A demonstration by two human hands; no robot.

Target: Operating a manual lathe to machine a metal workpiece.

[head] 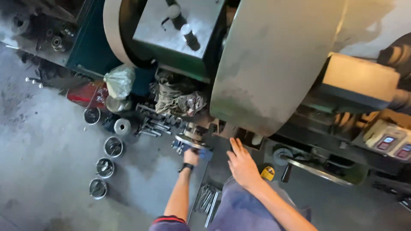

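My left hand [191,157], with a dark band on its wrist, reaches down to a round metal disc part [190,140] on the floor at the foot of a big machine; a blue piece [205,154] lies right beside it. Whether the fingers grip the part is hidden. My right hand [241,164] hovers open, fingers spread, just below the machine's large grey guard [274,64], holding nothing. My knee in blue-grey cloth [239,209] is below it.
Several small metal tins [113,146] stand in a row on the concrete floor at left. Loose bolts and rods [154,126] lie near a dirty rag pile [177,96] and a tied plastic bag [120,80]. More rods [208,201] lie by my knee. A yellow object [268,173] sits at right.
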